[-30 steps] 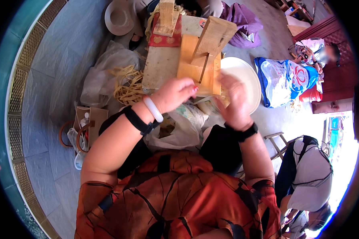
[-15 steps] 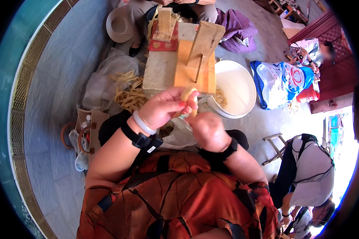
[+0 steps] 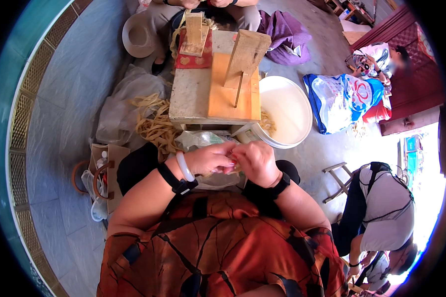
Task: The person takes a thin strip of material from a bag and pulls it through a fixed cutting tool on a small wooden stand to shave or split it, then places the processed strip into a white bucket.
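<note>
Over my lap, my left hand and my right hand meet, fingertips pressed together. Between them is a small piece of pale tan strip, mostly hidden by the fingers. My left fingers pinch it from one side, and my right fingers curl over it from the other. Beneath the hands lies a crumpled clear plastic bag. Just beyond stands a low table bearing a wooden board with an upright wooden block and a thin rod.
Tan flat strips lie heaped left of the table. A white bucket with some strips stands at its right. Opposite, a person's hands work near a smaller wooden stand. A handled bag sits by my left knee.
Both hands have come down toward my lap, away from the table edge. The tan strip, which stood up from my left fingers, is now mostly covered by them.
</note>
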Available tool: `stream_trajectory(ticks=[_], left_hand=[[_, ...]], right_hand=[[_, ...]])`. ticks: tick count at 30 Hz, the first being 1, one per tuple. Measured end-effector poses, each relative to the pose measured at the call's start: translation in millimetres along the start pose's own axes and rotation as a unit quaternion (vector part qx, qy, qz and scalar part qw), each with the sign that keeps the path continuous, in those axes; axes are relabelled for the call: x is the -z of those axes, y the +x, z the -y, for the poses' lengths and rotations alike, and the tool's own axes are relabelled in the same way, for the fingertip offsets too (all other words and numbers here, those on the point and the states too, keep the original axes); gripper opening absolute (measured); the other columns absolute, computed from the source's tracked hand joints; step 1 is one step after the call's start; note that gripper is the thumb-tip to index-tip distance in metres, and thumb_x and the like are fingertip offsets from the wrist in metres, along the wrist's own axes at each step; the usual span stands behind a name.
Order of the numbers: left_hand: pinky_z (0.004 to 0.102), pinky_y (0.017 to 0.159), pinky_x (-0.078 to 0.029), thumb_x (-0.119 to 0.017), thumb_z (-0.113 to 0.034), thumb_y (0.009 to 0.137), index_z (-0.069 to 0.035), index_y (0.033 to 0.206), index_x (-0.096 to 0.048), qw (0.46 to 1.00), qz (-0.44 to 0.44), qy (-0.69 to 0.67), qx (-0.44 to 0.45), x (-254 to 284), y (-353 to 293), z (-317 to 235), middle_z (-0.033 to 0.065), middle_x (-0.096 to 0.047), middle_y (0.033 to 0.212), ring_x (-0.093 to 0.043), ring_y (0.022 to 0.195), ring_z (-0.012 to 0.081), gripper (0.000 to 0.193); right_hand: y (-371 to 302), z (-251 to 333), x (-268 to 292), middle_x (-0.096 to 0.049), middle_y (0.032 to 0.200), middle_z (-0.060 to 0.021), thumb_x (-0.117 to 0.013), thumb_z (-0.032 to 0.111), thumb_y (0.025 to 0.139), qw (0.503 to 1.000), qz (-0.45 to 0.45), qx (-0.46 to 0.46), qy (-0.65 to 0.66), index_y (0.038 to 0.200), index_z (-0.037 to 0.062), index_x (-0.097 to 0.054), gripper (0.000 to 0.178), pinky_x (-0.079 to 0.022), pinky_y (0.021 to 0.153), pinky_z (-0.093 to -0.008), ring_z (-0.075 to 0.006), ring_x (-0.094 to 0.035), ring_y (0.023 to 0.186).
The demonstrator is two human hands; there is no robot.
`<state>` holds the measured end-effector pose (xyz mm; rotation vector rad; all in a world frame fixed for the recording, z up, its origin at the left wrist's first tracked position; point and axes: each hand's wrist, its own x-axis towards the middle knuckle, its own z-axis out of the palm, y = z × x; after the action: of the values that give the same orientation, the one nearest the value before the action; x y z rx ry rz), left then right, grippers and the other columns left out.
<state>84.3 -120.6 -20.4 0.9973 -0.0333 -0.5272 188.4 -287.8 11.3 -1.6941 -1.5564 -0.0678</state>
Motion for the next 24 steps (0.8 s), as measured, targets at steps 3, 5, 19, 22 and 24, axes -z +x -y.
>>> stream_trajectory(ticks=[3,5,19,22,24], left_hand=[[0.0235,0.064,-0.044,-0.051,-0.006,0.094,-0.005,0.116,-0.041,0.976,-0.077,0.112,-0.17,0.6,6.0,7.0,0.0069,-0.058,0.094,-0.056,0.078,0.0098,0.025],[0.0302,0.061,-0.047,-0.058,-0.004,0.089,-0.005,0.114,-0.043,0.9,-0.194,0.273,-0.279,-4.7,10.6,11.8,0.0081,-0.062,0.09,-0.062,0.078,0.0168,0.029],[0.0272,0.086,-0.043,-0.066,-0.011,0.086,-0.004,0.096,-0.061,0.943,-0.263,0.043,-0.198,6.3,6.5,19.0,0.002,-0.061,0.094,-0.055,0.093,0.0143,0.013],[0.024,0.09,-0.039,-0.062,-0.011,0.09,-0.004,0.107,-0.061,0.961,-0.166,-0.141,-0.172,5.3,0.3,11.4,-0.0002,-0.061,0.101,-0.054,0.095,0.0095,0.019],[0.0241,0.091,-0.039,-0.06,-0.01,0.091,-0.003,0.108,-0.059,0.944,-0.201,-0.144,-0.217,2.7,0.8,14.8,0.0004,-0.061,0.101,-0.053,0.096,0.0094,0.018]], right_hand=[[-5.2,-12.9,-9.0,-0.058,0.07,-0.0039,-0.06,0.012,0.089,0.862,-0.034,-0.332,0.381,0.09,0.0065,-0.058,0.006,-0.042,0.053,-0.0264,-0.0159,-0.055,0.059],[-13.7,-29.6,-16.1,-0.061,0.08,-0.0029,-0.051,0.013,0.096,0.651,-0.029,-0.442,0.617,0.095,0.005,-0.057,0.01,-0.039,0.054,-0.0205,-0.0095,-0.053,0.062],[19.2,-6.0,-8.9,-0.054,0.081,-0.0129,-0.061,-0.008,0.071,0.994,-0.037,-0.044,-0.097,0.094,0.0019,-0.052,0.027,-0.046,0.066,-0.032,-0.0257,-0.056,0.071],[12.0,-11.4,-10.0,-0.058,0.083,-0.0143,-0.062,-0.005,0.073,0.983,0.008,-0.181,0.014,0.09,0.0022,-0.054,0.02,-0.047,0.066,-0.0413,-0.0351,-0.058,0.077],[16.2,4.1,-5.2,-0.06,0.081,-0.0136,-0.064,-0.003,0.075,0.984,0.009,-0.164,0.075,0.093,0.0017,-0.055,0.021,-0.048,0.067,-0.0389,-0.0336,-0.059,0.076]])
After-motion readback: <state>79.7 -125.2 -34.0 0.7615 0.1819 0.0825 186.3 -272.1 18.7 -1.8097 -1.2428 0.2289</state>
